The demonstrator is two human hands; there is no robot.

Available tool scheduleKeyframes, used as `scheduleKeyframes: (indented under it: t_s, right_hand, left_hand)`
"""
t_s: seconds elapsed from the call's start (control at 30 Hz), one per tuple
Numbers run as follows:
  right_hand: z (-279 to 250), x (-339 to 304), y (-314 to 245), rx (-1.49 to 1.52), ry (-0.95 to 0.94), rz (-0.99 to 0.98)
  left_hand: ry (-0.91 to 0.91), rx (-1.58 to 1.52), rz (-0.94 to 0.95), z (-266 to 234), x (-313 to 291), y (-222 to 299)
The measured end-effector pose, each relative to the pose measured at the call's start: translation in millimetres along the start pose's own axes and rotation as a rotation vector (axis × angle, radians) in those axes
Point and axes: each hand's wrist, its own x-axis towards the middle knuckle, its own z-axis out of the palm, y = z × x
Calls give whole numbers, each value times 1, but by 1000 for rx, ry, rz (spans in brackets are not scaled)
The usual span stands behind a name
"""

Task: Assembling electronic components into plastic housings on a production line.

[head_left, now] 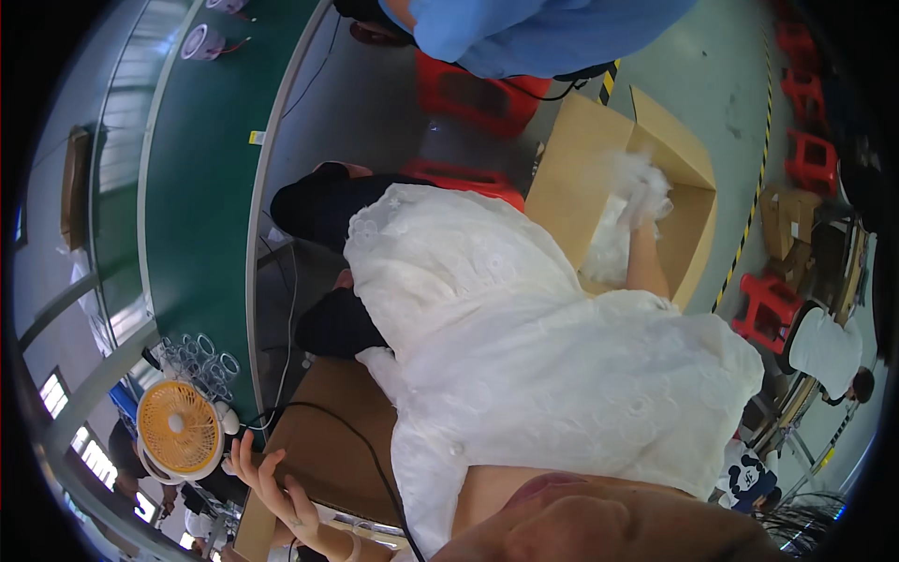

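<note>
No words or numbers read clearly. On the left, a small yellow label (pixel 256 138), its print too small, sits on the edge of the green table (pixel 206 206). Black-and-yellow striped tape (pixel 740 245) lines the floor (pixel 719 117) at right; a shirt (pixel 748 474), near right, bears a black-and-white print.

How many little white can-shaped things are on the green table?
2. The lower white piece is near the picture's top on the green table; the upper white piece is just above it, cut off by the edge. More may be out of view.
</note>
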Motion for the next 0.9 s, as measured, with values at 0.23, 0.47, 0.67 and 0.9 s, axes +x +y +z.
scheduleKeyframes:
  t_s: [0.23,0.47,0.67,0.9]
  right_hand:
    - [11,6,9,-476,520,1049]
    - [86,-31,39,18,-214,878]
    - [59,-13,6,-276,-516,805]
    - [41,10,29,-216,-565,789]
  left_hand:
    - [66,-74,-27,18,1,-6]
    - [-4,-15,-45,28,7,3]
    - [-16,-19,-115,31,1,12]
    - [74,-2,-100,24,-10,12]
